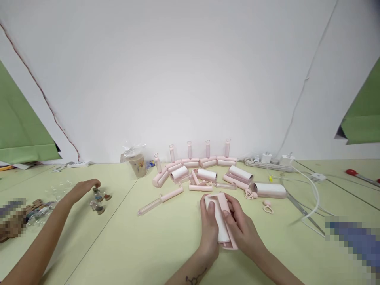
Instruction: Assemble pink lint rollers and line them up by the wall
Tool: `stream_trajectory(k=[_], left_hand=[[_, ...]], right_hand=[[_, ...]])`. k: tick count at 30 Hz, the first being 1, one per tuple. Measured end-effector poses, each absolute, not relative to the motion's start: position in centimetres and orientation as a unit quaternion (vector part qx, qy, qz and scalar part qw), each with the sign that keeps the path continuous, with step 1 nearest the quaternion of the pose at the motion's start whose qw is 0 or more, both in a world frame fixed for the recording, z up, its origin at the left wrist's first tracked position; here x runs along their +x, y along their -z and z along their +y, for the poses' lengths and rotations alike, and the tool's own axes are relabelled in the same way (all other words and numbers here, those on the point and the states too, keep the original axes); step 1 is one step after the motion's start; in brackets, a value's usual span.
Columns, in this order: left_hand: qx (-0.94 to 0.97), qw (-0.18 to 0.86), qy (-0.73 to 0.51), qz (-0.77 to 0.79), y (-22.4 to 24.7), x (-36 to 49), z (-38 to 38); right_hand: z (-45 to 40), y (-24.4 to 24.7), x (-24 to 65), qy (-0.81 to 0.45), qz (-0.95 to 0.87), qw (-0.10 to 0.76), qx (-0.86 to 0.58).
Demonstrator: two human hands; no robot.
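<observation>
Near the front middle of the table, both my hands are wrapped round a pink lint roller case (233, 237) with a white adhesive roll (221, 227) in it. My left hand (209, 227) grips the left side, its thumb pressing on the white roll. On the case's right edge lie the thumb and fingers of my right hand (242, 223). Just beyond are loose white rolls (207, 175) and pink roller parts. A pink handle with a clear stem (162, 200) lies to the left. At the right are a wrapped white roll (269, 190) and a pink heart-shaped loop piece (268, 206).
Several pink rollers with upright handles (189, 150) line the wall. A patterned cup (138, 165) stands at back left. Another person's hand (84, 188) reaches toward small trinkets (97, 206). Scissors (305, 215), white cables (316, 194) and a power strip (268, 165) lie right.
</observation>
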State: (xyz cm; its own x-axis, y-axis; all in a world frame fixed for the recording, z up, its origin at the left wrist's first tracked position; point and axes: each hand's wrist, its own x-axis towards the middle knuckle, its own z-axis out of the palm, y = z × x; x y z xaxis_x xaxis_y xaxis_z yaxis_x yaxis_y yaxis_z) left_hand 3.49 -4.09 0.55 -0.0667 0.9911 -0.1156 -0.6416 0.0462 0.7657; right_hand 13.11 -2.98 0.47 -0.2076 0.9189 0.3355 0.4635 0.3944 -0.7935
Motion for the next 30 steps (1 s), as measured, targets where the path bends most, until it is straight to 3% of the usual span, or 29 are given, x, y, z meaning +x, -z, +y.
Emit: stream_trajectory(k=[4, 12, 16, 20, 26, 30], left_hand=[[0.366, 0.640, -0.601, 0.308, -0.6, 2.5, -4.4], [0.547, 0.619, -0.416, 0.380, -0.1, 0.2, -5.5], [0.641, 0.506, -0.329, 0.475, 0.2, -0.1, -6.6], [0.686, 0.471, -0.306, 0.462, 0.1, -0.1, -7.1], [0.751, 0.419, -0.274, 0.431, -1.0, -0.6, -7.7], [0.735, 0.452, -0.258, 0.434, -1.5, -0.9, -8.0]], right_hand=[[-3.1, -0.6, 13.8, -0.234, -0.761, 0.399, -0.455], [-4.0, -4.4, 17.6, -0.326, -0.817, 0.204, -0.430], [-4.2, -4.6, 18.1, -0.187, -0.855, 0.111, -0.470], [-4.4, -4.2, 18.1, -0.109, -0.899, 0.039, -0.422], [-5.7, -4.2, 18.2, -0.142, -0.907, 0.053, -0.393], [-6.6, -4.0, 18.1, -0.167, -0.903, 0.046, -0.392]])
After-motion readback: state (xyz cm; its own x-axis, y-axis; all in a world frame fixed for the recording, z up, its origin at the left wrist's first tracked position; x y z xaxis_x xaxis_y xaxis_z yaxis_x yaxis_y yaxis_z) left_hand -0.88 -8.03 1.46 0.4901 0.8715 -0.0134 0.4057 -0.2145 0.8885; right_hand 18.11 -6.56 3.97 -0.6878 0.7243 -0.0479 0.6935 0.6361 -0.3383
